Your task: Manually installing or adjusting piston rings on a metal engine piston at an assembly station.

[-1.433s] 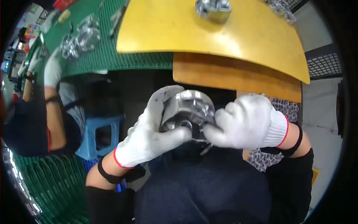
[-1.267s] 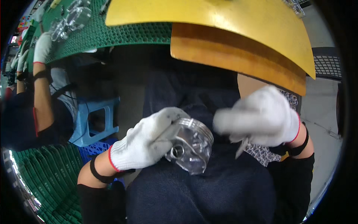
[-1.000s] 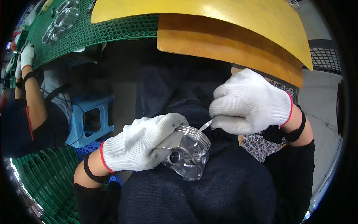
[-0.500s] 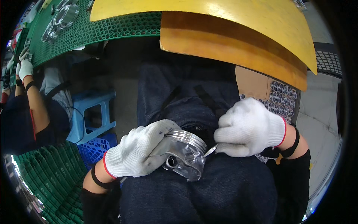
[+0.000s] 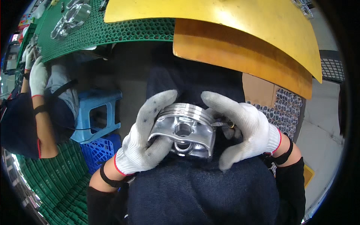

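Around the left side of a silver engine piston (image 5: 197,132), the white-gloved left hand (image 5: 142,140) is closed, its thumb at the skirt and forefinger beside the ring grooves. The piston is held above the person's dark navy clothing (image 5: 202,187), grooved end away, pin bore facing the camera. Just right of the piston, the gloved right hand (image 5: 250,125) has thumb and forefinger spread wide; its folded fingers hold a slim metal tool (image 5: 220,124), mostly hidden. Whether the tool touches the piston cannot be told. Beyond the piston is a yellow bench (image 5: 225,11), with an orange-brown panel (image 5: 240,56) below. Well left of the piston are a green honeycomb mat (image 5: 127,32), a co-worker's gloved hand (image 5: 38,77), a light-blue stool (image 5: 99,96) and stacked green trays (image 5: 56,176). To the piston's right, small metal parts (image 5: 287,107) stand in rows on cardboard (image 5: 258,88).
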Available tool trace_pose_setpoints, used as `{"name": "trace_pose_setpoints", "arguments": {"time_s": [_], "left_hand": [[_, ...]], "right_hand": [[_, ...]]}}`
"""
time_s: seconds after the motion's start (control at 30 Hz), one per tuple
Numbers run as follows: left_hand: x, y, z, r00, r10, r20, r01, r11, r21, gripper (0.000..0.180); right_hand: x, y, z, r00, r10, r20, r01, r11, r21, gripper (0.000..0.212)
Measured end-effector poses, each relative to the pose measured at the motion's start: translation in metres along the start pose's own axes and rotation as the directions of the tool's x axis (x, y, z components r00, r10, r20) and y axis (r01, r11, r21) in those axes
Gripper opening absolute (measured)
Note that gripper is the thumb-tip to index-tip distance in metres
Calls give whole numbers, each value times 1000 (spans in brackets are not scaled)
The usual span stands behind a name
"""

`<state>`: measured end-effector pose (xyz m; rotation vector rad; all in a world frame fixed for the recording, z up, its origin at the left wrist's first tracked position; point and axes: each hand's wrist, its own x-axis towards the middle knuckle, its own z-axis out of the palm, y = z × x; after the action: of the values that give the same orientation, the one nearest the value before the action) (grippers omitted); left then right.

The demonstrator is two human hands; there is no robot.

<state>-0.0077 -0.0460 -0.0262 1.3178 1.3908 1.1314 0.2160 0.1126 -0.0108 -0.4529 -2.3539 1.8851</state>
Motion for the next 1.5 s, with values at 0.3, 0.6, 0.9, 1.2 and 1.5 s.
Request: {"name": "trace_pose_setpoints", "arguments": {"time_s": [0.3, 0.6, 0.9, 1.2, 1.5], "left_hand": [[21, -6, -11, 956, 286, -72, -286, 958, 4, 85], [51, 42, -14, 961, -98, 259, -42, 872, 487, 57], [16, 18, -15, 891, -246, 381, 177, 962, 206, 45], [26, 22, -12, 829, -226, 511, 84, 955, 286, 53], [6, 12, -12, 853, -248, 458, 177, 965, 192, 57]], "right_hand": [[19, -14, -2, 935, -351, -55, 342, 931, -132, 121], [40, -44, -15, 997, 17, 77, 14, 920, -392, 92], [13, -29, -48, 971, -47, 233, 173, 812, -558, 12], [35, -19, -25, 932, -63, 356, 284, 737, -613, 25], [-1, -6, -10, 938, -83, 337, 277, 763, -584, 26]]}}
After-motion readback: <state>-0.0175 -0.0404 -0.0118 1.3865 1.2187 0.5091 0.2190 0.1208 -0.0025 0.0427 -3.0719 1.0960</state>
